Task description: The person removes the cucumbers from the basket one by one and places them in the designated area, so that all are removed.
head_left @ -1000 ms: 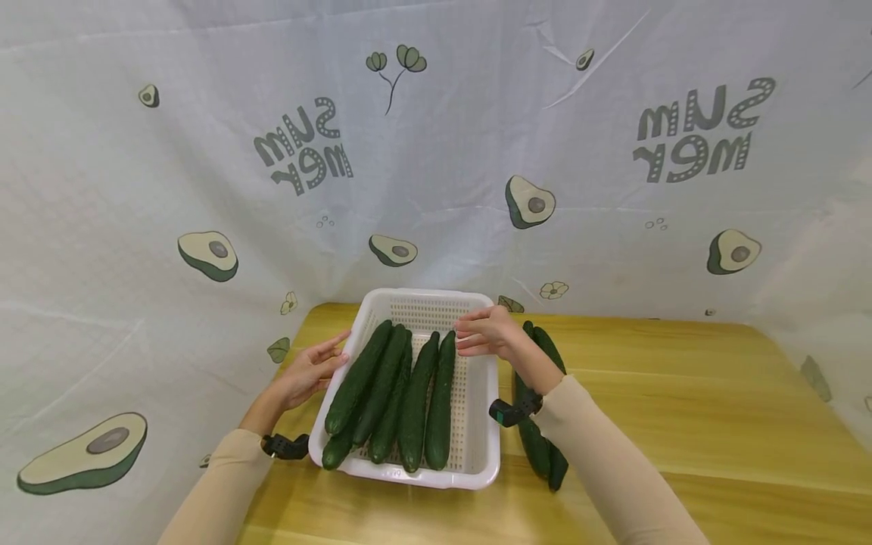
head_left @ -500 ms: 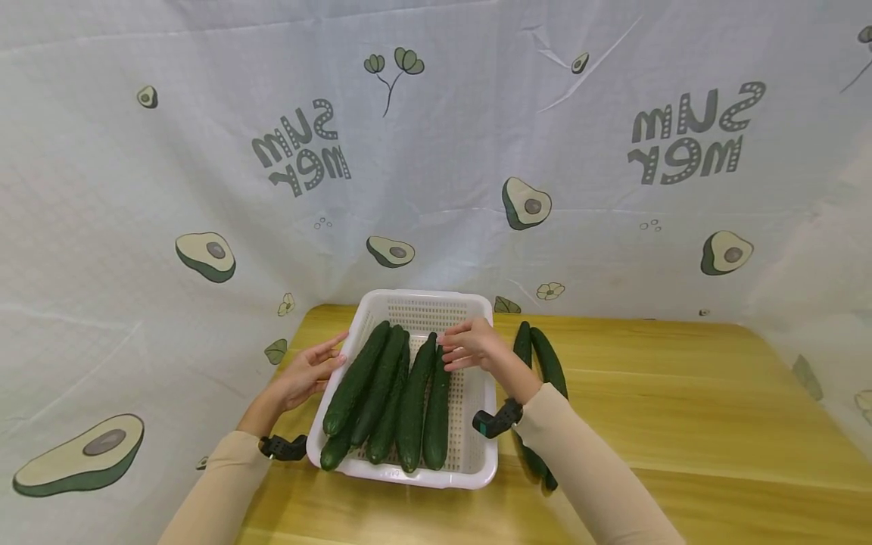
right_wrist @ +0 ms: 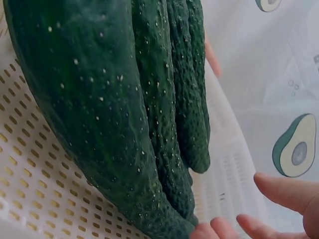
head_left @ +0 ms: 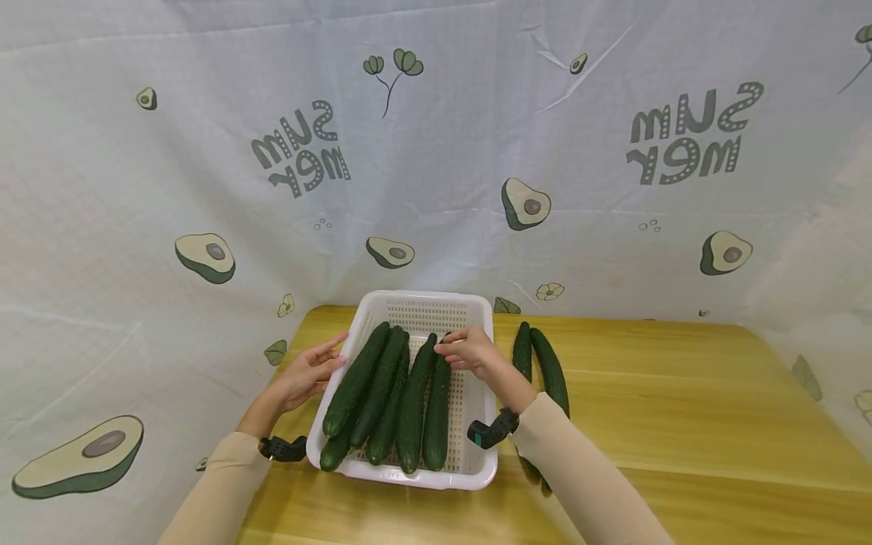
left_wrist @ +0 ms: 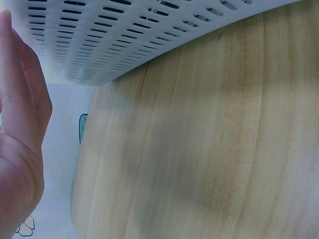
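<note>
A white perforated plastic basket [head_left: 465, 480] holds several dark green cucumbers lying lengthwise. My left hand [head_left: 303, 376] is at the basket's left side, fingers extended with their tips right at the rim; in the left wrist view the hand [left_wrist: 19, 124] lies along the outer wall. Over the far end of the rightmost cucumber [head_left: 436, 424] in the basket, my right hand [head_left: 470, 354] reaches in from the right. The right wrist view has its fingertips [right_wrist: 214, 230] right at the tapered tip of the nearest cucumber [right_wrist: 94, 99], the thumb [right_wrist: 284, 191] held apart.
Two more cucumbers [head_left: 553, 371] lie on the wooden table [head_left: 681, 409] to the right of the basket, partly hidden by my right forearm. A white curtain [head_left: 450, 151] printed with avocados hangs behind the table and along its left side.
My right hand has moved left and down from the basket's right rim to the far end of the rightmost cucumber inside. The left hand stays at the basket's side.
</note>
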`<act>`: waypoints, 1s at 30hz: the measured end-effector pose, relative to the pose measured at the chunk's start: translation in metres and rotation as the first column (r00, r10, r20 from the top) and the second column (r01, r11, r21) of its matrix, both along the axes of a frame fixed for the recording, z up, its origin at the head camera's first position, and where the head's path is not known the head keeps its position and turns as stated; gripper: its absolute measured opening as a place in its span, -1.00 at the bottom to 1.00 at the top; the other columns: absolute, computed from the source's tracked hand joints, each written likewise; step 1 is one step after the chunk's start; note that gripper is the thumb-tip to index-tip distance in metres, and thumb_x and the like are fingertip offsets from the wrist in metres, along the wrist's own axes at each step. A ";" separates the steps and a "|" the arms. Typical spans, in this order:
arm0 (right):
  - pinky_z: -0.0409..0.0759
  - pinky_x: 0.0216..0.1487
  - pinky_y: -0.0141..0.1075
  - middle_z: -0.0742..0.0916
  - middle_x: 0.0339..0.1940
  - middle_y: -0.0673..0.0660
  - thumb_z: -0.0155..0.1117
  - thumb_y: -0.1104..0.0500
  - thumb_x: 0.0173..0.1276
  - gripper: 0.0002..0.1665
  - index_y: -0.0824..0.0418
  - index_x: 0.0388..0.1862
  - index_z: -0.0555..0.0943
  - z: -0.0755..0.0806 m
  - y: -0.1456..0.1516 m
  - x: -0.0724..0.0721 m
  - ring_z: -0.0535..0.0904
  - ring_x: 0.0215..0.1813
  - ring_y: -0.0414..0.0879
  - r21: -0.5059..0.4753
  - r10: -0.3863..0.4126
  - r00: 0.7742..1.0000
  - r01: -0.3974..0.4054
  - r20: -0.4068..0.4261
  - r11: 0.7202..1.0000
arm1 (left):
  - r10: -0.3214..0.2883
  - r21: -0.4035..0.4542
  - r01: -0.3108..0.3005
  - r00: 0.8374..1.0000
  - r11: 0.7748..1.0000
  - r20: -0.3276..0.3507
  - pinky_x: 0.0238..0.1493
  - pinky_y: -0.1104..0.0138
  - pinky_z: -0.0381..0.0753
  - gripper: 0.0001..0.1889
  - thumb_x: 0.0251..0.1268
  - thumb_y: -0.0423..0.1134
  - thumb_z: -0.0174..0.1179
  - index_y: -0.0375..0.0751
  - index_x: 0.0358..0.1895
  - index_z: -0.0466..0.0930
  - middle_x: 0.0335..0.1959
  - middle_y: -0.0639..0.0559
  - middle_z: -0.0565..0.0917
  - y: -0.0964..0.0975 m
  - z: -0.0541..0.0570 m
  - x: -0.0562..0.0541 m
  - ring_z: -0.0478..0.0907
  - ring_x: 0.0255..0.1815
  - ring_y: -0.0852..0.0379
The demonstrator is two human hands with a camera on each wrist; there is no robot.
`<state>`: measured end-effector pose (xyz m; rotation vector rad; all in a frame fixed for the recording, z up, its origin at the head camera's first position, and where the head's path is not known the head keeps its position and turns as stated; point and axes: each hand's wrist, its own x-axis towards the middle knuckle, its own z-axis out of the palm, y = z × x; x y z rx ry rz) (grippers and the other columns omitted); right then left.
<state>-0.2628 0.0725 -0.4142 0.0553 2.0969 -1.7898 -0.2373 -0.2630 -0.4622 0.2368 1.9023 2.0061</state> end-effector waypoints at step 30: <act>0.61 -0.02 0.04 0.31 0.42 0.50 0.26 0.33 0.44 -0.16 0.36 0.58 0.09 -0.017 -0.013 0.015 0.39 -0.34 0.00 0.079 -0.011 0.991 0.001 0.131 0.997 | -0.001 -0.009 0.001 1.000 1.000 0.000 -0.23 0.31 0.72 -0.35 0.57 -0.36 0.02 -0.11 0.61 0.00 0.07 -0.03 0.52 -0.002 -0.002 -0.001 0.67 -0.11 0.14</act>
